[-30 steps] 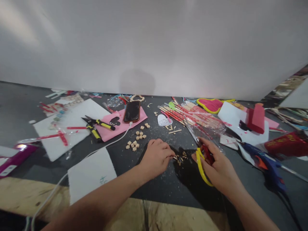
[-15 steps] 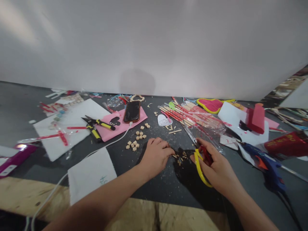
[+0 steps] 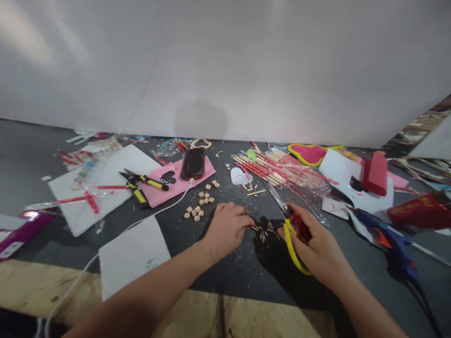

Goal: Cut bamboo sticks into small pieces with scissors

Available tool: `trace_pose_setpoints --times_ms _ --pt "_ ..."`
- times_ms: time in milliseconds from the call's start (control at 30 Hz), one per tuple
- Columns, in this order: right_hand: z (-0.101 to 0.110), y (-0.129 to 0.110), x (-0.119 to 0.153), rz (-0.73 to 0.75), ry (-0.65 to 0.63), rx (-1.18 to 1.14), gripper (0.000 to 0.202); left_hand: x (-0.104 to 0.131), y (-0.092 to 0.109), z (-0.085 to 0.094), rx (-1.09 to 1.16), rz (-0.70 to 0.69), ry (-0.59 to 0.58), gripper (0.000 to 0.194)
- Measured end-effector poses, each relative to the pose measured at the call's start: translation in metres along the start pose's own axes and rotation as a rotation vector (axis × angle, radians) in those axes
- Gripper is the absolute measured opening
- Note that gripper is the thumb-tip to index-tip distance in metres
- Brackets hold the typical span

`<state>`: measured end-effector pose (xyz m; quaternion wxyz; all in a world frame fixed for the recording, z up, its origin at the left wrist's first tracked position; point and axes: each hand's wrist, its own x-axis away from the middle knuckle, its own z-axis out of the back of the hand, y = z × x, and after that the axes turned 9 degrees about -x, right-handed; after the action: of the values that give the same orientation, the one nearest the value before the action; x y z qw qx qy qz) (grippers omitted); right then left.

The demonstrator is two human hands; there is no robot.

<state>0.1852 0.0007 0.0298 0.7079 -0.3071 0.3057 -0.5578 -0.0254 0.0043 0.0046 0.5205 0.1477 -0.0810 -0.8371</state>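
Between your left hand (image 3: 228,231) and right hand (image 3: 315,244) lie short tan wooden stick pieces (image 3: 269,230); the right grips yellow-and-red-handled metal scissors (image 3: 289,239), the left bunches, its pinch unclear; a careless inward sweep could scatter those pieces.

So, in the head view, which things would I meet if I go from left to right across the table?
Purple handheld tool, black-and-yellow pliers, smartphone, left hand, scissors, blue glue gun.
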Motion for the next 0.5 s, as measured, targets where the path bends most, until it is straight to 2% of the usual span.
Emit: trace_pose_setpoints --times_ms 500 --pt "-0.0010 0.0001 -0.0005 -0.008 -0.024 -0.004 0.049 -0.0009 0.0029 0.0031 0.034 0.007 0.004 0.021"
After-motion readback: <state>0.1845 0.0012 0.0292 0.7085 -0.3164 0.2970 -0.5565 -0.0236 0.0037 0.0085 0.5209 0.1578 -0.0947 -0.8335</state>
